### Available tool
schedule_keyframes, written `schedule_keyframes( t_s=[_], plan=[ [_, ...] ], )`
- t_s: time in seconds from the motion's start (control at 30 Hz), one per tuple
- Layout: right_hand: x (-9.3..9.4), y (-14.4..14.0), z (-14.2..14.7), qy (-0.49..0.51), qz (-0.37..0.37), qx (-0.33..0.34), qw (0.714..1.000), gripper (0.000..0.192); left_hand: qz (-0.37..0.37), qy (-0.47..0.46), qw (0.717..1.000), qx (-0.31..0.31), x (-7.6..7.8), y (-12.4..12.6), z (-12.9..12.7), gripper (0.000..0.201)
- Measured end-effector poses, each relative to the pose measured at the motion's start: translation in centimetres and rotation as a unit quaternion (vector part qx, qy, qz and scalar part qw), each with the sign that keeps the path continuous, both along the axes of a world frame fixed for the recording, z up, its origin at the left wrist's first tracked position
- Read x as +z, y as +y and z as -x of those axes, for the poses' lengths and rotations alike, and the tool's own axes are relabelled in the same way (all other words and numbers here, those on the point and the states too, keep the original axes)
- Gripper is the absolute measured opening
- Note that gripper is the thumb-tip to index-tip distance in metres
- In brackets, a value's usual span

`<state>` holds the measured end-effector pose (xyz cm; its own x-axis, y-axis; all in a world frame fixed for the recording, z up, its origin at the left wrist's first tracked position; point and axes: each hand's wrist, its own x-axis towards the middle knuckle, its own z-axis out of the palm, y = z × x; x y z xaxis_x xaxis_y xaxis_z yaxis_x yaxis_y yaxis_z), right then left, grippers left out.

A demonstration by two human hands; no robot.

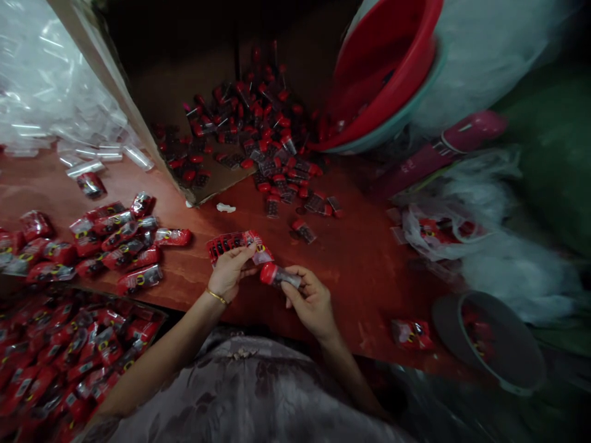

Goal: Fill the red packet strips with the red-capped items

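Head view: red-capped vial (278, 275) gripped by right hand (310, 301), red wrapper (236, 243) pinched by left hand (229, 271); packed sachets (111, 237) piled left, loose vials (258, 144) left unpacked.

Dim, warm light falls from above onto the wooden table (360, 258), brightest around my left hand (228, 271) and my right hand (311, 301). The top centre sinks into near-black shadow. Glare streaks the clear plastic bags (41, 86) at upper left. Wide-angle distortion bends the edges (the red basin (392, 67) leans visibly), and the corners are soft, with the grey bowl (503, 344) blurred.
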<state>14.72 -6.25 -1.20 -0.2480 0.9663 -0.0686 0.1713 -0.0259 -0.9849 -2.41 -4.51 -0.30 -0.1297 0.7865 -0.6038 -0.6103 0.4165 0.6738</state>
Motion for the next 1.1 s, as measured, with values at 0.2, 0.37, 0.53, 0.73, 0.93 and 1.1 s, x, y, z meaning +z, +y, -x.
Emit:
schedule_keyframes(
  t_s=[0.2, 0.37, 0.53, 0.73, 0.93, 1.1],
  plan=[
    [-0.7, 0.4, 0.6, 0.009, 0.002, -0.022, 1.000, 0.023, 0.000, 0.005, 1.000, 0.005, 0.1, -0.2, 0.0, 0.045],
    [-1.3, 0.1, 1.3, 0.014, 0.009, -0.042, 0.999, 0.024, 0.002, -0.001, 1.000, 0.018, 0.1, -0.3, -0.7, 0.047],
    [-1.6, 0.1, 1.4, 0.028, 0.003, -0.067, 0.997, 0.025, -0.004, 0.010, 0.999, 0.030, -0.1, -0.4, -1.2, 0.047],
    [-1.6, 0.6, 1.7, 0.022, -0.002, -0.090, 0.996, 0.024, -0.023, -0.001, 0.998, 0.058, -0.1, -0.4, -1.8, 0.044],
    [-1.8, 0.6, 2.1, 0.027, -0.037, -0.121, 0.992, 0.024, -0.050, -0.015, 0.998, 0.038, -0.1, -0.5, -2.4, 0.041],
    [-1.8, 1.0, 2.5, 0.052, -0.008, -0.102, 0.993, 0.023, -0.078, -0.020, 0.996, 0.032, -0.9, -0.7, -2.6, 0.036]
  ],
)
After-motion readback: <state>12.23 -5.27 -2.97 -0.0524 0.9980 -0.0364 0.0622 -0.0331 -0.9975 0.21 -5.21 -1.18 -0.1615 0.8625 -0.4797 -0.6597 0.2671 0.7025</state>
